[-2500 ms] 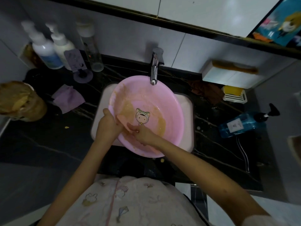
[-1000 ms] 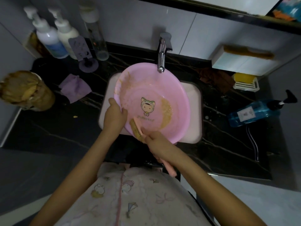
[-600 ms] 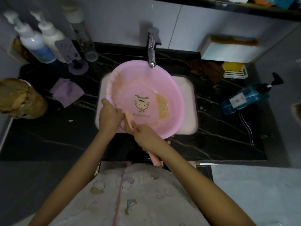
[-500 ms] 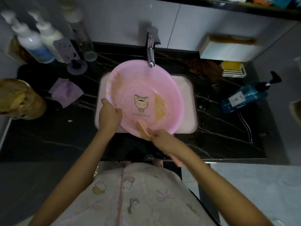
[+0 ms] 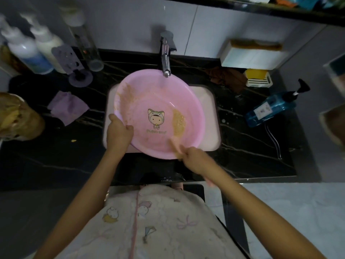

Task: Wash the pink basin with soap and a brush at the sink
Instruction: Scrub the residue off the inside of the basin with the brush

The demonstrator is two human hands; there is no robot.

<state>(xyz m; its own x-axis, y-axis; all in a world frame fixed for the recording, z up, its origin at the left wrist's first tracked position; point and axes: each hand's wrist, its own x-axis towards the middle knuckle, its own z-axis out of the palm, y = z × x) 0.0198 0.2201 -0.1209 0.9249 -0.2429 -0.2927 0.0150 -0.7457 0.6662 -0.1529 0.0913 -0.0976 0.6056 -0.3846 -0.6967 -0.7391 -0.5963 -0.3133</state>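
The pink basin (image 5: 155, 90) is sitting tilted in the white sink (image 5: 211, 111), its far rim under the faucet (image 5: 166, 55) and its near rim overhanging the sink's front edge. The left hand (image 5: 118, 132) is still gripping the basin's near-left rim, thumb inside and fingers curled under, just as it was 0.5 s ago. The right hand (image 5: 194, 157) is clamped around the pink brush (image 5: 174, 145), with the handle's end poking out past the wrist. Since the earlier frame this hand has been sliding rightward along the near rim. The brush head is now pressing on the inner wall at the near-right, just below the brownish foam patch (image 5: 178, 120) beside the cartoon print (image 5: 155, 116). 2.5 s ago the brush was working right next to the left hand. A 2nd foam streak (image 5: 125, 94) is still clinging to the basin's left wall. On the black countertop (image 5: 56, 156), a blue bottle (image 5: 270, 109) is lying near the right edge and a purple cloth (image 5: 68, 107) is lying left of the sink.
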